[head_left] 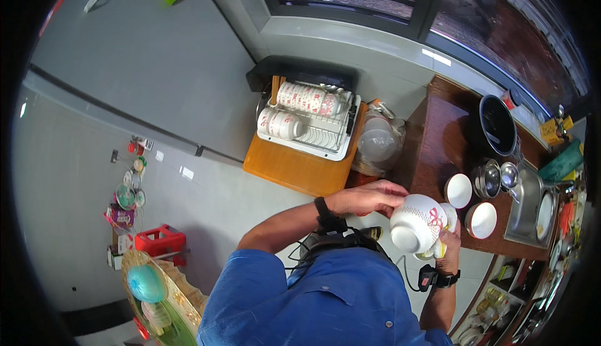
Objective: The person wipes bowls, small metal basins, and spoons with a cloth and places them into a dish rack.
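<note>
In the head view a white bowl with a red pattern (415, 224) is held between my hands, tilted with its foot towards me. My left hand (378, 196) has its fingers on the bowl's upper left rim. At the bowl's right side, my right hand (448, 242) grips it together with a white and yellow cloth (441, 250). Two more bowls, a white bowl (458, 190) and a white bowl with a reddish outside (482, 220), stand on the brown counter (434, 158) just beyond my right hand. Patterned bowls (279, 124) lie on their sides in a dish rack (324, 151) to the left.
The rack stands on a small wooden table (291, 177) beside a grey refrigerator (155, 59). Metal bowls (488, 178), a black basin (495, 125) and a steel sink (521, 219) are at the right. A red stool (159, 242) stands at the lower left.
</note>
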Demonstrator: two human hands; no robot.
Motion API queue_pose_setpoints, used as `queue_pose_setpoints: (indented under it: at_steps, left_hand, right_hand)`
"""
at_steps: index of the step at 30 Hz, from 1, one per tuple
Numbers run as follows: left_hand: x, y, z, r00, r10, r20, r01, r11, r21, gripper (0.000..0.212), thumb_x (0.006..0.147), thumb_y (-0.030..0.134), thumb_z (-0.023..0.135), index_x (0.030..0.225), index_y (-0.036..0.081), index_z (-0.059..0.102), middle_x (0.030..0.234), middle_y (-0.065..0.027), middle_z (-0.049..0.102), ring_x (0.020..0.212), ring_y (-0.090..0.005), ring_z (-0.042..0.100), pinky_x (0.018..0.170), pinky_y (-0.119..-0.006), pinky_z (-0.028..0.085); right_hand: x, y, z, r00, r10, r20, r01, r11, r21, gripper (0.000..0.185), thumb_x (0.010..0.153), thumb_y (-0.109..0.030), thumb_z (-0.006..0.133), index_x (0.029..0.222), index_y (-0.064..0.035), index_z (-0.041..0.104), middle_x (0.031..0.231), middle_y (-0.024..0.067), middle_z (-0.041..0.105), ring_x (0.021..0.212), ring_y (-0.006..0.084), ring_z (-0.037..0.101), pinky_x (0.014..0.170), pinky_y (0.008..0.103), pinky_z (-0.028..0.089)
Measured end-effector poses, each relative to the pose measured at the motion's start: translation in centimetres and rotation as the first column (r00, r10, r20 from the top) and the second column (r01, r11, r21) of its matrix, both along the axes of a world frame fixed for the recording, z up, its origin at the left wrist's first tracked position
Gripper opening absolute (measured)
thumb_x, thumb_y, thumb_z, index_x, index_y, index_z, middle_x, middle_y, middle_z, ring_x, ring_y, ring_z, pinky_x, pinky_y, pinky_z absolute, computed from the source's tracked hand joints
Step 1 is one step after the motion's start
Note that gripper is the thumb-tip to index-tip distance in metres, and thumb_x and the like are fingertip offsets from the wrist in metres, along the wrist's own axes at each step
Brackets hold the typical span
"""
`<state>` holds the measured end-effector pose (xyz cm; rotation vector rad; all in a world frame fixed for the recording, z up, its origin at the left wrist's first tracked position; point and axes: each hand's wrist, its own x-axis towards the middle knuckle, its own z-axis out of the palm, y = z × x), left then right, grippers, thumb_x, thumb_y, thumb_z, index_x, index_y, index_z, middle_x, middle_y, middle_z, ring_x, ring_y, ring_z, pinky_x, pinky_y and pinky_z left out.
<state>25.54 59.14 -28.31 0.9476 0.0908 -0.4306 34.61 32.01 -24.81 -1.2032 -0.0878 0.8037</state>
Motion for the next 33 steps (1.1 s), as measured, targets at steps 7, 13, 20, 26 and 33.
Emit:
queue_pose_setpoints:
  at_steps: [7, 13, 20, 26, 33]
  left_hand:
    - [-6.9, 4.8, -2.2, 0.997, 0.08, 0.014, -0.079, 0.996, -0.052, 0.036, 0.098, 0.03, 0.065, 0.119, 0.001, 0.065, 0.096, 0.0, 0.064, 0.083, -0.0083, 0.058, 0.071, -0.024, 0.048]
    - [-13.2, 11.8, -11.4, 0.83, 0.468, -0.304, -0.318, 0.844, 0.431, 0.044, 0.096, 0.038, 0.066, 0.121, 0.003, 0.067, 0.103, -0.0013, 0.069, 0.086, -0.0083, 0.061, 0.069, -0.022, 0.048]
    - [-14.7, 22.4, -24.6, 0.694, 0.671, -0.26, -0.463, 0.693, 0.552, 0.038, 0.099, 0.037, 0.062, 0.115, 0.003, 0.07, 0.089, 0.0015, 0.068, 0.072, -0.0063, 0.058, 0.063, -0.024, 0.045]
    - [-8.2, 28.3, -27.3, 0.517, 0.812, -0.271, -0.517, 0.548, 0.657, 0.033, 0.093, 0.026, 0.069, 0.108, -0.003, 0.071, 0.083, -0.0039, 0.068, 0.066, -0.0128, 0.058, 0.059, -0.029, 0.047]
    - [-6.4, 32.7, -31.5, 0.371, 0.888, -0.273, -0.5, 0.439, 0.746, 0.04, 0.087, 0.028, 0.073, 0.114, -0.002, 0.07, 0.091, -0.009, 0.072, 0.074, -0.0152, 0.067, 0.063, -0.031, 0.055]
  right_hand:
    - [0.7, 7.5, -5.8, 0.988, 0.044, 0.149, -0.02, 0.987, -0.16, 0.037, 0.09, -0.012, 0.067, 0.123, 0.0013, 0.06, 0.113, 0.0111, 0.068, 0.099, 0.0196, 0.066, 0.089, 0.0325, 0.053]
    - [0.8, 8.7, -8.9, 0.974, -0.015, 0.227, 0.087, 0.946, -0.311, 0.03, 0.089, -0.005, 0.069, 0.118, 0.0017, 0.063, 0.103, 0.0076, 0.07, 0.089, 0.0155, 0.067, 0.079, 0.0312, 0.055]
    - [-3.4, 4.9, -10.8, 0.963, -0.018, 0.268, 0.157, 0.847, -0.507, 0.034, 0.088, -0.006, 0.069, 0.12, 0.0025, 0.062, 0.107, 0.0088, 0.069, 0.096, 0.0176, 0.065, 0.088, 0.0327, 0.052]
    - [-7.4, 3.5, -10.4, 0.973, -0.162, 0.166, 0.23, 0.773, -0.592, 0.038, 0.087, -0.011, 0.071, 0.121, 0.0028, 0.06, 0.106, 0.0102, 0.068, 0.095, 0.0198, 0.065, 0.084, 0.0345, 0.054]
    - [-9.3, 3.7, -8.7, 0.954, -0.215, 0.207, 0.298, 0.73, -0.615, 0.038, 0.089, -0.015, 0.07, 0.12, 0.003, 0.059, 0.103, 0.0106, 0.067, 0.091, 0.02, 0.064, 0.08, 0.0361, 0.054]
